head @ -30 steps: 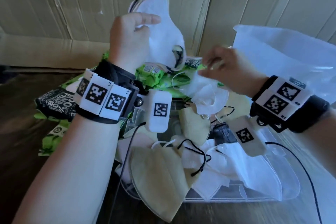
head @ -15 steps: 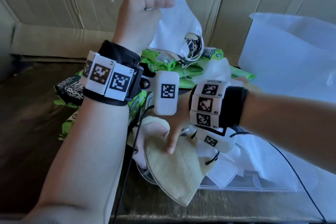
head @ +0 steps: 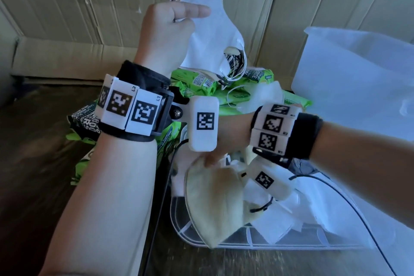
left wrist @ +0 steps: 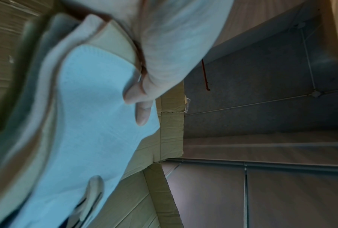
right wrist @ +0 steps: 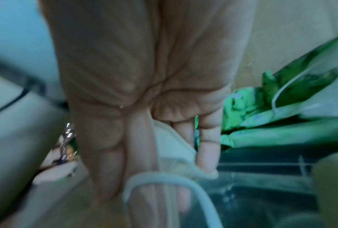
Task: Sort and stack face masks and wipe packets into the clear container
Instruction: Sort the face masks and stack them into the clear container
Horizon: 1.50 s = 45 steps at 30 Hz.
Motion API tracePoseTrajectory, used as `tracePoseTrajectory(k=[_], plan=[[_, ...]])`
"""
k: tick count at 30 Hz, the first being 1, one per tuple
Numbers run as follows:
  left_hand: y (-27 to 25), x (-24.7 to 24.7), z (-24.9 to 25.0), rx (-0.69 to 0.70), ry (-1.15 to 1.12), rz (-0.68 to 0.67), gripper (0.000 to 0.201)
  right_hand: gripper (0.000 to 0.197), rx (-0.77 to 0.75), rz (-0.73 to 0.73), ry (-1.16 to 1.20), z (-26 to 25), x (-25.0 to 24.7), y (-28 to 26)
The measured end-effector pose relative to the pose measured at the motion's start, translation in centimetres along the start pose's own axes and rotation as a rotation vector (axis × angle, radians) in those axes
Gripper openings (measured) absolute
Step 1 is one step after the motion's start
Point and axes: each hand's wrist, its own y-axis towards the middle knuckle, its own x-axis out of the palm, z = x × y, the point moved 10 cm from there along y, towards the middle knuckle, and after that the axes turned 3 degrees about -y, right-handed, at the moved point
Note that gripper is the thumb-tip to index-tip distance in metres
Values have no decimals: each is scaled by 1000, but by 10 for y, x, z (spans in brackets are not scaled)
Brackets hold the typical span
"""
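So my left hand (head: 167, 29) is up high, fingers curled around a bundle of white masks (head: 210, 33), thumb pressed across the top edge. My right hand (head: 220, 151) is down low, crossed under my left wrist, pinching the top corner of a beige mask (head: 215, 201) between thumb and fingers; from the right wrist view the fabric edge sits right in the pinch and an ear loop (right wrist: 164, 182) hangs in front of my fingers.

The beige mask droops over the near rim of the clear container (head: 257, 242), partly inside, on top of other white masks. The green wipe packets (head: 224, 92) are piled behind, still outside the container.

Handling-wise, I'd say these masks weigh basically nothing and flop wherever, so a grip on the folded seam or corner beats grabbing the middle. The loops look like the annoying bit, they could snag on neighbours and drag extras along. The packets should be squishy and a bit slick, so I'd take them flat across the width.
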Motion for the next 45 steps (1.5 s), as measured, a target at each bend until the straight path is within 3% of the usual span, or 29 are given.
tracePoseTrajectory(k=[3, 5, 8, 13, 15, 18, 21, 25, 28, 29, 31, 32, 34, 37, 38, 41, 42, 43, 45], plan=[[1, -2, 0, 11, -11, 7, 41, 8, 27, 219, 32, 28, -42, -16], [1, -1, -2, 4, 6, 5, 40, 16, 151, 400, 185, 62, -76, -43], [-1, 8, -2, -8, 38, -16, 36, 25, 221, 669, 474, 101, -108, -91], [-16, 46, 12, 62, 174, -126, 24, 33, 114, 990, 762, 124, -125, -143], [-29, 71, 22, 127, 200, -239, 25, 31, 48, 1013, 847, 119, -119, -148], [-50, 110, 22, 140, 102, -434, 51, 24, -6, 1032, 923, 107, -108, -149], [-61, 126, 23, 132, 0, -490, 64, 22, -52, 1005, 1050, 102, -96, -148], [-65, 130, 21, 77, -135, -503, 55, 51, -64, 905, 922, 94, -87, -149], [-57, 123, 13, 47, -105, -409, 25, 46, -82, 919, 934, 94, -88, -154], [-55, 122, 11, 23, -116, -394, 15, 37, -99, 944, 937, 93, -90, -157], [-54, 121, 7, -3, -158, -409, 26, 16, -108, 1049, 904, 94, -97, -165], [-54, 121, 7, 0, -176, -413, 27, 20, -85, 1122, 850, 98, -100, -171], [-56, 124, 10, 3, -207, -464, 12, 46, -46, 1239, 677, 99, -109, -184], [-58, 129, 10, -3, -272, -537, 17, 75, -57, 1284, 384, 84, -117, -197], [-59, 130, 14, 20, -298, -551, 18, 70, -55, 1291, 297, 80, -118, -200], [-61, 127, 27, 127, -332, -548, 78, 28, -17, 1357, 126, 75, -122, -210], [-62, 127, 31, 148, -334, -553, 90, 21, -11, 1365, 112, 76, -123, -212], [-63, 127, 32, 165, -343, -562, 94, 17, -5, 1369, 103, 77, -124, -213], [-62, 127, 35, 205, -331, -558, 84, 18, 16, 1364, 123, 83, -126, -217]])
